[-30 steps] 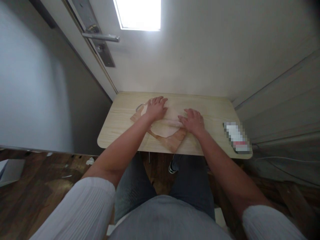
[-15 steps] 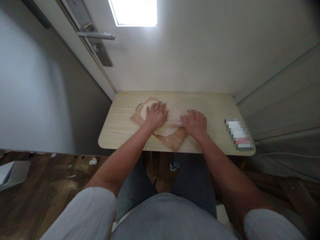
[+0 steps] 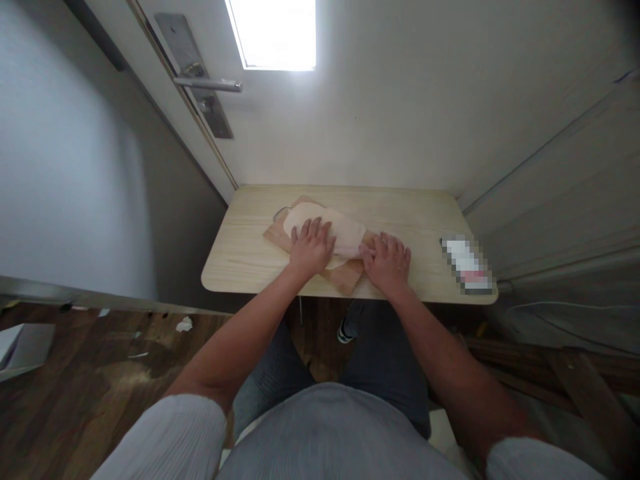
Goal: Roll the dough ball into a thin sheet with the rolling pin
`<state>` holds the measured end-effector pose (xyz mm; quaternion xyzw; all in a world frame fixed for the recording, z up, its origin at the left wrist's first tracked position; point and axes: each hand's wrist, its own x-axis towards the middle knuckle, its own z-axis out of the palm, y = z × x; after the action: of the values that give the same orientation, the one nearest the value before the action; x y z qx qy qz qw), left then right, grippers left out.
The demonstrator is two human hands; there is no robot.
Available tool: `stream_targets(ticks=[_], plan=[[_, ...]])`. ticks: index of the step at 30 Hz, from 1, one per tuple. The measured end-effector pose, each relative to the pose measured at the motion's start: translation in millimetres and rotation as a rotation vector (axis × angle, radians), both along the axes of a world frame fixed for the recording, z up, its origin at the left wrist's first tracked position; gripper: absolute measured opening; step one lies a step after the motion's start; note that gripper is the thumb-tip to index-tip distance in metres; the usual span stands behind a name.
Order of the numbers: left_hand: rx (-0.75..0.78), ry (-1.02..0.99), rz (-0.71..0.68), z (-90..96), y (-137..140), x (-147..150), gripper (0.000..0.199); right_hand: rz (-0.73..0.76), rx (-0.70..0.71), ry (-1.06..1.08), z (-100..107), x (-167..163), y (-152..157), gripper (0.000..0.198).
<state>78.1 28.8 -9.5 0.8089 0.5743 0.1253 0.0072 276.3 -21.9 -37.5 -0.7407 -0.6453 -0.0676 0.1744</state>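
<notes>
A sheet of pale dough [image 3: 327, 223] lies on a wooden cutting board [image 3: 350, 275], which sits askew on the small table. Across the dough runs a pale rolling pin [image 3: 349, 251], its ends covered by my hands. My left hand [image 3: 313, 248] is palm down over the pin's left part, fingers spread flat on the dough. At the other end, my right hand [image 3: 387, 262] rests on the pin with its fingers stretched forward. A metal ring handle [image 3: 281, 212] shows at the board's far left corner.
The light wooden table [image 3: 425, 207] stands against a white door with a metal lever handle [image 3: 213, 85]. A flat, pixelated, dark-edged object [image 3: 467, 265] lies at the table's right. A white box [image 3: 25, 350] and scraps [image 3: 185, 325] are on the floor at left.
Both hands and the rolling pin have come slightly nearer to me over the dough, showing more of its far part. The view has also shifted a little.
</notes>
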Motion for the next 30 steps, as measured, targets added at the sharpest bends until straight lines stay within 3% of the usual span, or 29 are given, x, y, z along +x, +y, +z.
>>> stream_targets(ticks=[6,18,23,30], plan=[[-0.04,0.017,-0.002,1.2,7,0,0.056,-0.046,-0.013,0.03,1,-3,2,0.055],[-0.133,-0.007,0.004,1.2,60,4,0.057,-0.058,-0.047,0.065,11,-1,56,0.051],[-0.065,-0.013,-0.015,-0.3,49,3,0.054,-0.046,-0.028,0.043,10,-1,47,0.05],[0.025,-0.039,0.031,-1.0,0,3,0.05,-0.044,-0.014,0.017,1,-4,3,0.051]])
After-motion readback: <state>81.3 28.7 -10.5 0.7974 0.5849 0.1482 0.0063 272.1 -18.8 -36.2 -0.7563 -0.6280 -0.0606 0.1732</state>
